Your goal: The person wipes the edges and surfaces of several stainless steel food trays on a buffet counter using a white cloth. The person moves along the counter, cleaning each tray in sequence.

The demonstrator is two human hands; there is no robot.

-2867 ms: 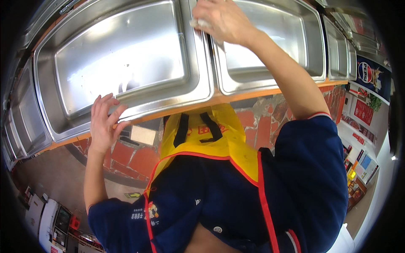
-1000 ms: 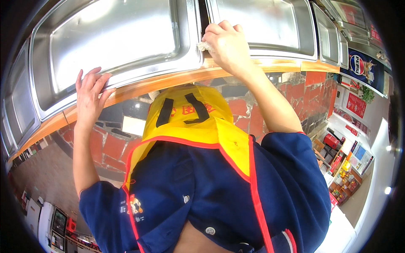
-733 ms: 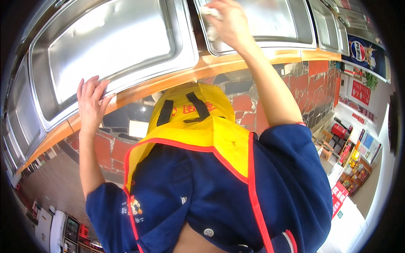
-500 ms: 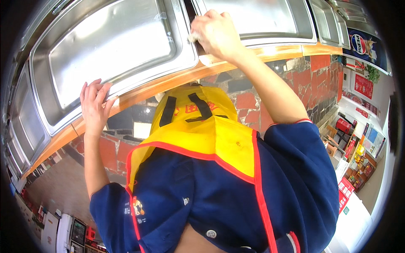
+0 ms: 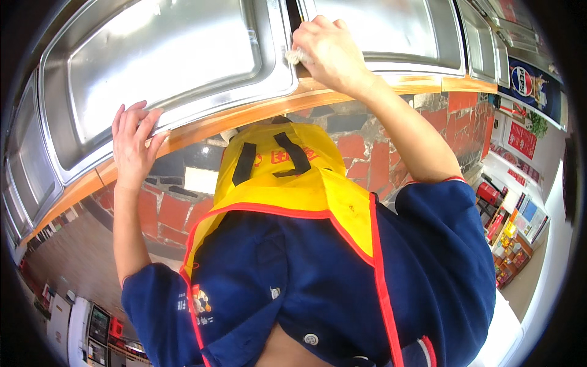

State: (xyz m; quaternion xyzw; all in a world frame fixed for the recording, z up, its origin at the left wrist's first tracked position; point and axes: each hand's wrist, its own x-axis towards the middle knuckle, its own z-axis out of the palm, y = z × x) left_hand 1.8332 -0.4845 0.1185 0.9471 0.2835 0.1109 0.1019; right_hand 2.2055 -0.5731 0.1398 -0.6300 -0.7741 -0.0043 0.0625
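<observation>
Upper centre: right hand (image 5: 330, 54), fingers pinching a pale cloth (image 5: 296, 56) at the gap (image 5: 294, 13) between steel pans (image 5: 388, 33), bunched probably to suit that narrow spot. Mid-left: left hand (image 5: 134, 144), fingers loosely spread on the near rim (image 5: 214, 104), likely bracing.

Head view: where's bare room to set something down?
Inside the large left pan, between its walls; likewise the large right pan, where visible. Crowded: near end of their gap, where the right hand holds a whitish wad, and the left pan's near rim by the left hand.
</observation>
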